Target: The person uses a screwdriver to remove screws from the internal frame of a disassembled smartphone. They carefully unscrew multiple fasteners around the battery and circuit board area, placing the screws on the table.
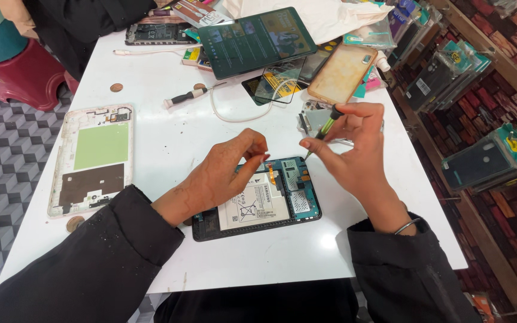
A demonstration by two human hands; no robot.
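An opened tablet point(270, 206) lies face down near the table's front edge, its white battery and blue circuit board exposed. My left hand point(222, 173) rests on its upper left part, fingers curled and pressing near an orange flex cable point(271, 173). My right hand point(348, 149) hovers just above the tablet's top right corner, pinching a small green-and-black screwdriver point(324, 128) whose tip points down at the board. Both arms wear black sleeves.
The tablet's removed white back cover point(91, 157) lies at the left. Farther back are another screwdriver point(188, 96), a white cable point(234, 115), a lit tablet point(257, 40), a glass protector point(277, 81), a tan phone case point(341, 73) and coins. Racks of phone cases stand on the right.
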